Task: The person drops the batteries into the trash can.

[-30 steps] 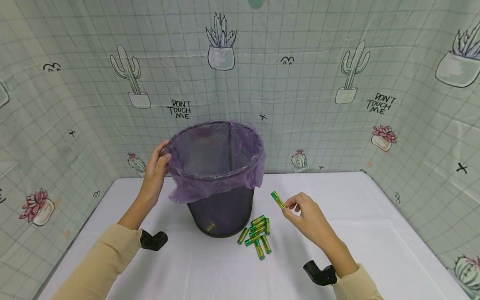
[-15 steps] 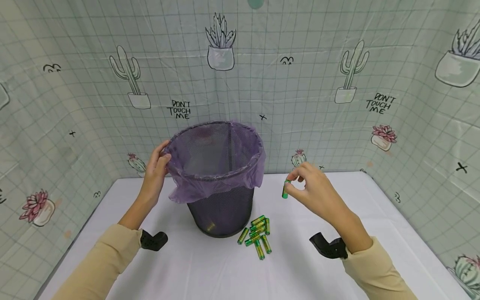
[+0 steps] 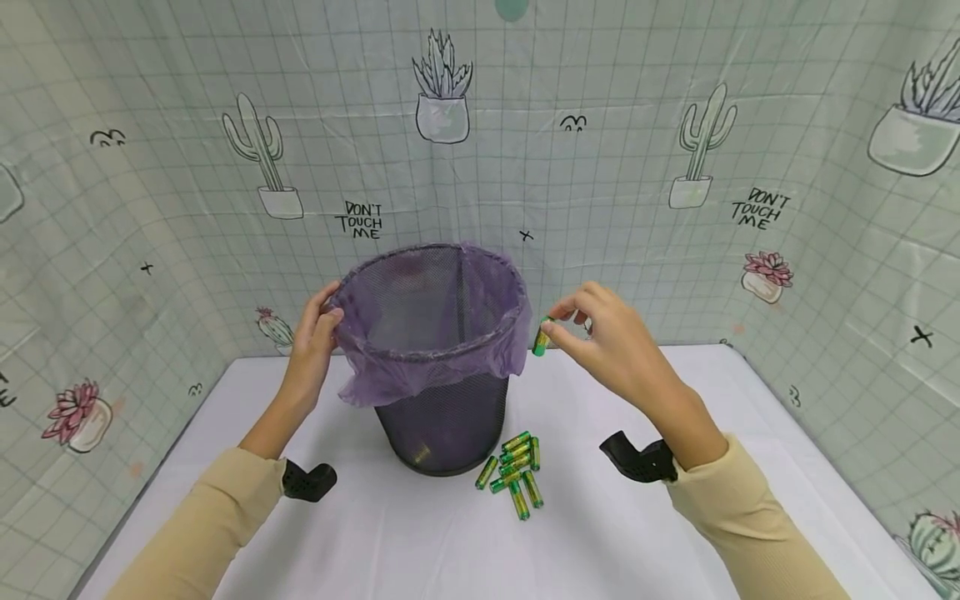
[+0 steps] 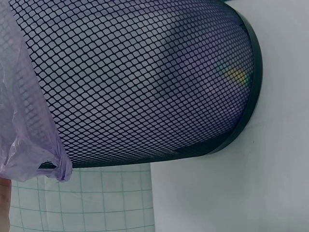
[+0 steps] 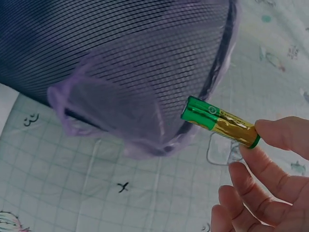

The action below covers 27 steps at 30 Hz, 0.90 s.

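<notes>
Right hand (image 3: pixel 611 342) pinches a green-and-gold AA battery (image 3: pixel 542 336) by one end between thumb and fingertips. The battery sits just outside the right rim of the black mesh wastebasket (image 3: pixel 442 421), at rim height, its long axis tilted, free end pointing down and toward the purple bag liner (image 3: pixel 438 367). The basket opening lies to the left of the grip.

Left hand (image 3: pixel 315 342) grips the left rim, fingers curled over the liner.

Loose batteries (image 3: pixel 513 471) lie on the white table (image 3: pixel 675 533) at the basket's foot.

Right wrist view shows the battery (image 5: pixel 219 121) clear of the liner, not touching. Left wrist view shows a yellow-green glint (image 4: pixel 236 75) through the mesh near the base, probably a battery inside.
</notes>
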Tool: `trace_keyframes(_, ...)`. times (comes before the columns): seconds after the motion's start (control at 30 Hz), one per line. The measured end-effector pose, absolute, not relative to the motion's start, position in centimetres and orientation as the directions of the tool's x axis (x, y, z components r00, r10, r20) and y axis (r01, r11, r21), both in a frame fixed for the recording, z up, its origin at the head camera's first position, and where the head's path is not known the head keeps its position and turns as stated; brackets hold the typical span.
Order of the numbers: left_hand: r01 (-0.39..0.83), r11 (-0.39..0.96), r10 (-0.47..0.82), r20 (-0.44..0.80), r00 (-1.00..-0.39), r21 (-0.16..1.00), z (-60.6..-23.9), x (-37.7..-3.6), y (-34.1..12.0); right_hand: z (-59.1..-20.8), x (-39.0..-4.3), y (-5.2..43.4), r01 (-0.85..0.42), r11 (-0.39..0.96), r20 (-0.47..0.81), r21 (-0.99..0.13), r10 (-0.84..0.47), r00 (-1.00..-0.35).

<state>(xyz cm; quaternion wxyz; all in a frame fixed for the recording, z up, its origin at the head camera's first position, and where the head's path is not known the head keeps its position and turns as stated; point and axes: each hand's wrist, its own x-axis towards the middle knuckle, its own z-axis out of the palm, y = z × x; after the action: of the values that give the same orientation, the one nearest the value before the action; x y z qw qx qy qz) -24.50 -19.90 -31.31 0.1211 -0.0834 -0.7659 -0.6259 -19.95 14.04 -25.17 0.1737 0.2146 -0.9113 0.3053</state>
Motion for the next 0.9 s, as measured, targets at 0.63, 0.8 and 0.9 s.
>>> trace_keyframes(0.63, 0.278, 0.201, -0.025, 0.289, -0.957, 0.939, -31.5, -24.5, -19.9, -23.9, -21.7, 10.0, -0.564, 0.621, 0.532, -0.545, -0.264, -0.805)
trace_keyframes(0.8, 0.285, 0.210, -0.032, 0.298, -0.954, 0.935, -31.5, -24.5, -19.9, -24.3, -22.1, 9.5, -0.566, 0.620, 0.529, -0.544, -0.270, -0.804)
trace_keyframes(0.9, 0.285, 0.207, -0.033, 0.298, -0.954, 0.936, -31.4, -24.5, -19.9, -24.8, -22.3, 9.4, -0.557, 0.624, 0.511, -0.547, -0.278, -0.813)
